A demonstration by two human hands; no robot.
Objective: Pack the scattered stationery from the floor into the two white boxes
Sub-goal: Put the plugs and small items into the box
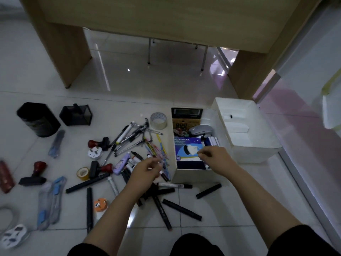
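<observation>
Two white boxes sit on the tiled floor [212,228] at the right. The nearer box [193,175] is already loaded: a calculator [186,115] at its far end, a grey computer mouse [200,130] beside that, and a blue face mask carton [188,149] lying flat on top toward the near end. The second box [258,148] stands touching the first on its right and looks nearly bare inside.

Left of the loaded box lies the pile of pens [131,137], long axes mostly running from near-left to far-right. The coloured pencils [156,150] run near to far, tips away. Black markers [166,206] fan out in all directions by the box's near-left corner. A roll of clear tape [158,121] stands on the floor just left of the calculator.

Left hand [147,169]: forearm reaching forward, fingers curled downward over the pile beside the pencils; whether it grips anything cannot be told. Right hand [214,156]: held over the near end of the loaded box, fingers bent, thumb and forefinger drawn together above the carton; any pinched item is too small to make out.
</observation>
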